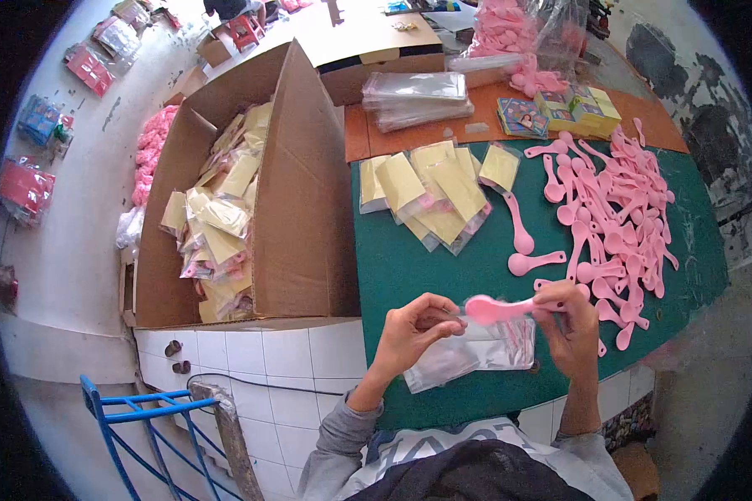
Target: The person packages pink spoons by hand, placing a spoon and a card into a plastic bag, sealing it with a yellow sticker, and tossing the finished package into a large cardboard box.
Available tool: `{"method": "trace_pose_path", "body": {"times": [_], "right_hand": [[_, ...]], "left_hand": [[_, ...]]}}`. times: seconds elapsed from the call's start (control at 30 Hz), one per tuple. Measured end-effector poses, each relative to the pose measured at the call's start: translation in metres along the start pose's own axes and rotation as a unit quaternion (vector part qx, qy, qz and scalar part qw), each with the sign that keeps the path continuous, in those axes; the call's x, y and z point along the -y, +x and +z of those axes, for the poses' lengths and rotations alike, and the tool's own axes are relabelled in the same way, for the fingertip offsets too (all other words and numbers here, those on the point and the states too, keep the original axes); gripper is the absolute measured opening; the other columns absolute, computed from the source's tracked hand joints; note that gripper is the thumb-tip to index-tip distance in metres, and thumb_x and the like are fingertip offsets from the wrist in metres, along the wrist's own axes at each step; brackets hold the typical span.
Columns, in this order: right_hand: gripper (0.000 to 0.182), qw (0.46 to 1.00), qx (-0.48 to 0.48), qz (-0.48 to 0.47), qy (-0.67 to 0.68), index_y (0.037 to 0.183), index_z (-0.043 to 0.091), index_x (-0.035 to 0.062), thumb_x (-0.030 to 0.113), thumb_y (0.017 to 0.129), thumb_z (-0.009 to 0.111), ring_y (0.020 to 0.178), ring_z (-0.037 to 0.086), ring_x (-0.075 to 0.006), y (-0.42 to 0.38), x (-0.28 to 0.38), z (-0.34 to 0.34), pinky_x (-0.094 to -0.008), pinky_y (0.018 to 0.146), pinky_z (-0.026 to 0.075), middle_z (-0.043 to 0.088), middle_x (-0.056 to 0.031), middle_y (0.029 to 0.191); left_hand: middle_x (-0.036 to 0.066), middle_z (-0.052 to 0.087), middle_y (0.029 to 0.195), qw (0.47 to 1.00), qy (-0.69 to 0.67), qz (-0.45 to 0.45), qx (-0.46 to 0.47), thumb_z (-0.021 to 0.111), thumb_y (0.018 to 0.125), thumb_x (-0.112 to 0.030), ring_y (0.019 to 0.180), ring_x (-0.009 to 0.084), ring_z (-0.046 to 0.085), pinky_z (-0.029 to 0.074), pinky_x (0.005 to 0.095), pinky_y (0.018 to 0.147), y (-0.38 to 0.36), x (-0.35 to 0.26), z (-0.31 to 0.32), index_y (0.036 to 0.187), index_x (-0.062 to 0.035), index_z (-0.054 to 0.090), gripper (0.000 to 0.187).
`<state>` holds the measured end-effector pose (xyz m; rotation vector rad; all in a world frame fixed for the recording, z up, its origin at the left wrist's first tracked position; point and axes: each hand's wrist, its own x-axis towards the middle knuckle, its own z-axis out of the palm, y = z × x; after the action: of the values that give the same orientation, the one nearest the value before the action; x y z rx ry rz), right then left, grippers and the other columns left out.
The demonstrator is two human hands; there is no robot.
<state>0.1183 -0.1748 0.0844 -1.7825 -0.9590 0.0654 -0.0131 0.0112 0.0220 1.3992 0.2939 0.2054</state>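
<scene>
My right hand grips the handle of a pink spoon, holding it level above the table's near side. Close to the spoon's bowl is my left hand, its fingers curled in and thumb drawn toward them; whatever they pinch is too small or too clear to make out. Below both hands lie clear plastic bags on the green tabletop. A heap of pink spoons spreads to the right, with a few loose ones nearer the middle. Further back are packed bags with pale yellow cards.
A tall cardboard box full of packed bags stands left of the table. Stacked clear bags, card stacks and a big bag of pink items sit at the back. A blue metal frame stands lower left.
</scene>
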Motion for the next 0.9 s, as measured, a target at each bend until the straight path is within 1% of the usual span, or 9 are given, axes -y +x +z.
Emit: {"method": "trace_pose_path", "body": {"times": [0.07, 0.27, 0.37, 0.47, 0.57, 0.67, 0.77, 0.8, 0.9], "right_hand": [[0.018, 0.998, 0.061, -0.025, -0.020, 0.090, 0.056, 0.0002, -0.005, 0.074, 0.063, 0.073, 0.059, -0.0190, 0.003, 0.003, -0.003, -0.0286, 0.064, 0.048, 0.060, -0.0105, 0.084], [0.014, 0.995, 0.073, -0.062, -0.041, 0.088, 0.056, -0.0003, -0.006, 0.076, 0.061, 0.073, 0.060, -0.0198, 0.012, 0.013, -0.001, -0.0292, 0.063, 0.048, 0.060, -0.0117, 0.083], [0.012, 0.998, -0.042, -0.021, -0.042, 0.088, 0.056, -0.0004, -0.005, 0.077, 0.059, 0.073, 0.060, -0.0202, 0.014, 0.014, -0.003, -0.0285, 0.062, 0.047, 0.060, -0.0114, 0.083], [0.012, 0.999, -0.017, -0.018, -0.021, 0.088, 0.056, -0.0005, -0.005, 0.077, 0.058, 0.073, 0.059, -0.0217, 0.018, 0.018, -0.008, -0.0285, 0.063, 0.047, 0.059, -0.0114, 0.083], [0.011, 0.998, 0.051, -0.024, -0.032, 0.087, 0.056, -0.0009, -0.005, 0.077, 0.058, 0.074, 0.060, -0.0224, 0.020, 0.022, -0.006, -0.0292, 0.063, 0.047, 0.059, -0.0119, 0.082], [0.015, 0.990, 0.086, -0.091, -0.068, 0.090, 0.056, 0.0000, -0.004, 0.076, 0.060, 0.075, 0.061, -0.0221, 0.024, 0.013, -0.007, -0.0306, 0.062, 0.047, 0.059, -0.0123, 0.083], [0.020, 0.982, 0.158, -0.075, -0.069, 0.098, 0.054, 0.0008, -0.001, 0.079, 0.060, 0.076, 0.062, -0.0217, 0.027, 0.017, -0.006, -0.0313, 0.061, 0.048, 0.059, -0.0122, 0.085], [0.023, 0.990, 0.125, -0.057, -0.034, 0.101, 0.052, 0.0009, 0.000, 0.080, 0.061, 0.076, 0.062, -0.0219, 0.026, 0.015, -0.003, -0.0315, 0.062, 0.049, 0.059, -0.0123, 0.086], [0.029, 0.998, 0.044, -0.028, 0.030, 0.107, 0.049, 0.0009, 0.005, 0.082, 0.063, 0.076, 0.063, -0.0219, 0.023, 0.011, 0.007, -0.0315, 0.065, 0.050, 0.060, -0.0124, 0.088]], "left_hand": [[0.009, 0.068, 0.086, 1.000, 0.001, 0.010, -0.009, 0.065, 0.082, -0.005, 0.082, 0.0140, 0.066, 0.054, 0.0249, 0.072, 0.001, -0.003, 0.001, 0.097, 0.0027, 0.057, 0.019], [0.010, 0.066, 0.087, 0.996, 0.085, 0.008, -0.011, 0.066, 0.080, -0.003, 0.083, 0.0164, 0.066, 0.054, 0.0257, 0.072, 0.007, -0.018, 0.008, 0.099, 0.0028, 0.055, 0.023], [0.010, 0.067, 0.089, 0.999, 0.022, -0.025, -0.004, 0.067, 0.079, -0.004, 0.083, 0.0141, 0.065, 0.054, 0.0242, 0.072, 0.010, -0.019, 0.009, 0.099, 0.0025, 0.056, 0.023], [0.011, 0.067, 0.092, 1.000, -0.008, 0.000, -0.016, 0.067, 0.079, -0.005, 0.083, 0.0129, 0.065, 0.053, 0.0240, 0.072, 0.012, -0.015, 0.009, 0.100, 0.0023, 0.057, 0.024], [0.012, 0.067, 0.093, 0.997, 0.067, 0.030, -0.018, 0.067, 0.079, -0.005, 0.084, 0.0135, 0.065, 0.054, 0.0251, 0.074, 0.012, -0.022, 0.012, 0.103, 0.0030, 0.056, 0.027], [0.011, 0.066, 0.093, 0.995, 0.080, 0.054, 0.003, 0.065, 0.081, -0.005, 0.085, 0.0152, 0.065, 0.053, 0.0268, 0.076, 0.015, -0.021, 0.015, 0.104, 0.0029, 0.056, 0.026], [0.008, 0.067, 0.093, 0.997, -0.001, 0.072, 0.037, 0.065, 0.082, -0.006, 0.086, 0.0148, 0.065, 0.053, 0.0271, 0.079, 0.017, -0.021, 0.022, 0.101, 0.0010, 0.058, 0.022], [0.008, 0.068, 0.091, 0.996, -0.025, 0.071, 0.038, 0.062, 0.085, -0.009, 0.086, 0.0140, 0.065, 0.052, 0.0274, 0.077, 0.018, -0.023, 0.026, 0.101, 0.0012, 0.060, 0.019], [0.007, 0.068, 0.086, 0.967, 0.234, 0.081, 0.060, 0.058, 0.088, -0.011, 0.084, 0.0115, 0.064, 0.051, 0.0262, 0.073, 0.025, -0.042, 0.024, 0.099, 0.0022, 0.062, 0.018]]}}
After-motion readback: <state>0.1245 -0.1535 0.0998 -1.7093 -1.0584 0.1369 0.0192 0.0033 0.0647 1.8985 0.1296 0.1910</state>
